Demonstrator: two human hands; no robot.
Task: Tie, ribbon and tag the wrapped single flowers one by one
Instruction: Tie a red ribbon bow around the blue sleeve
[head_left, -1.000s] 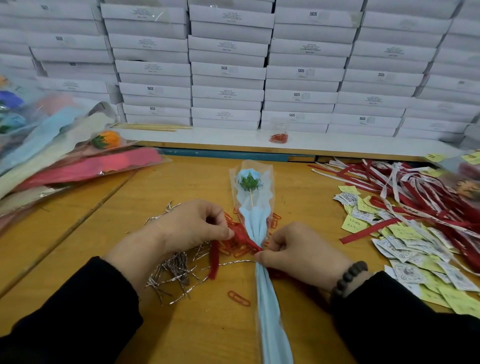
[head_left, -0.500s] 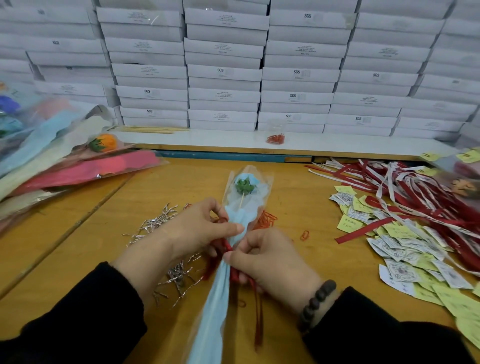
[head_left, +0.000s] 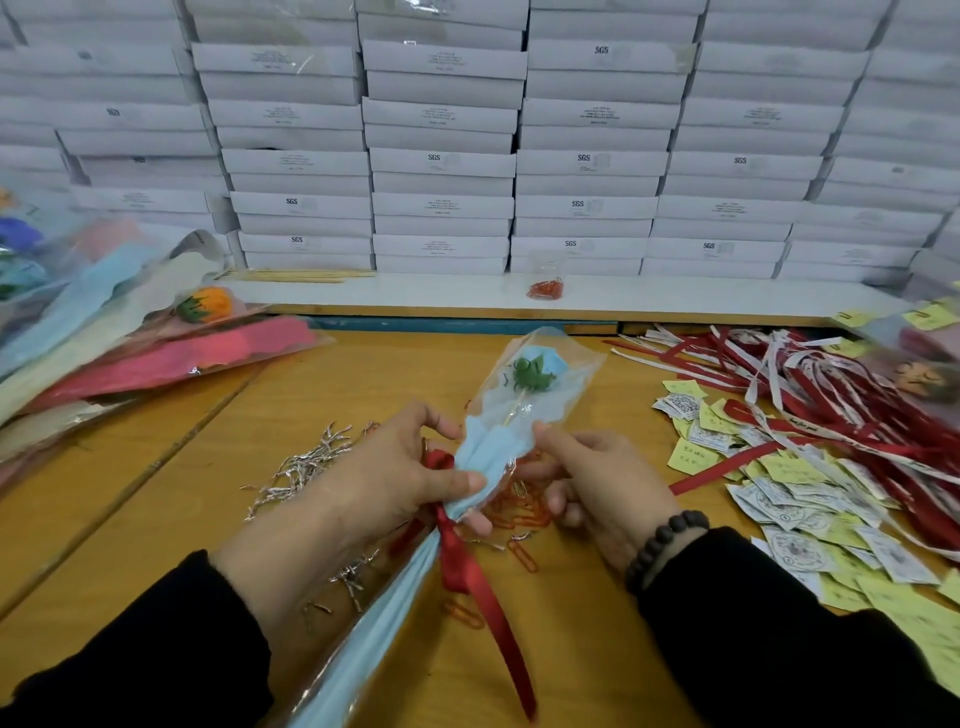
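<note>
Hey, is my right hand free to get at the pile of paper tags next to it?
Probably yes. The right hand only lightly touches the wrapped flower, which the left hand grips, and the paper tags lie just to its right with bare table between.

White boxes (head_left: 441, 161) stacked wall-like along back. Wooden sticks (head_left: 301, 275) on white ledge (head_left: 675, 296) beneath. Bagged orange clips (head_left: 545, 288) on ledge. Wooden surface (head_left: 291, 395) in front.
</note>
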